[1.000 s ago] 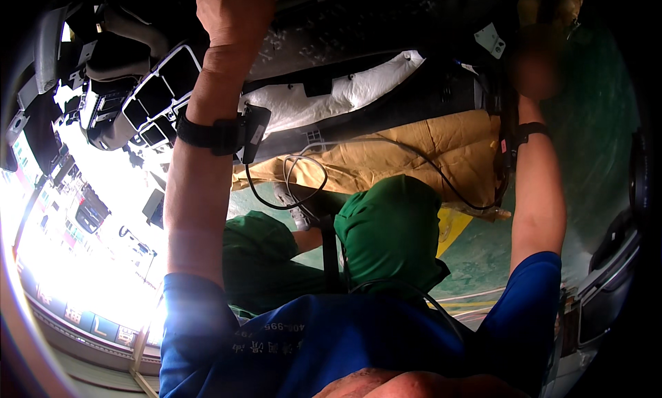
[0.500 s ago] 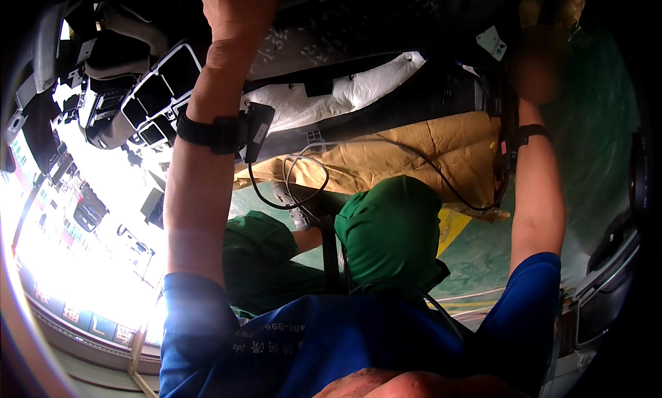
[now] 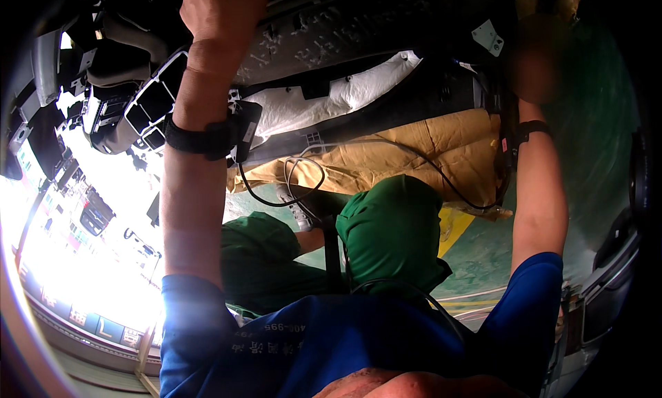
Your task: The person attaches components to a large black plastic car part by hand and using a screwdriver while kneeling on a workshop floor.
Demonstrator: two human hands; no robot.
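Note:
My left hand (image 3: 224,12) reaches up to the top edge, beside a large dark panel (image 3: 345,36) with chalk-like handwriting on it. Its fingers are cut off or lost in shadow, so their grip does not show. A black strap (image 3: 189,137) with a small box circles that wrist, and a cable (image 3: 258,198) hangs from the box. On the far right my right hand (image 3: 538,63) is blurred, near a pale metal bracket (image 3: 488,38) and the dark panel's right end. What it touches is hidden. A second strap (image 3: 531,129) is on the right wrist.
Below the panel lie white padding (image 3: 331,98), a black trim strip (image 3: 276,146) and a crumpled tan cover (image 3: 441,139). Dark car interior parts (image 3: 110,108) stand on the left, with bright glare behind them. A green floor (image 3: 600,122) shows at right.
My left hand and forearm have shifted slightly left, uncovering more of the writing on the dark panel. The right arm is nearly unchanged.

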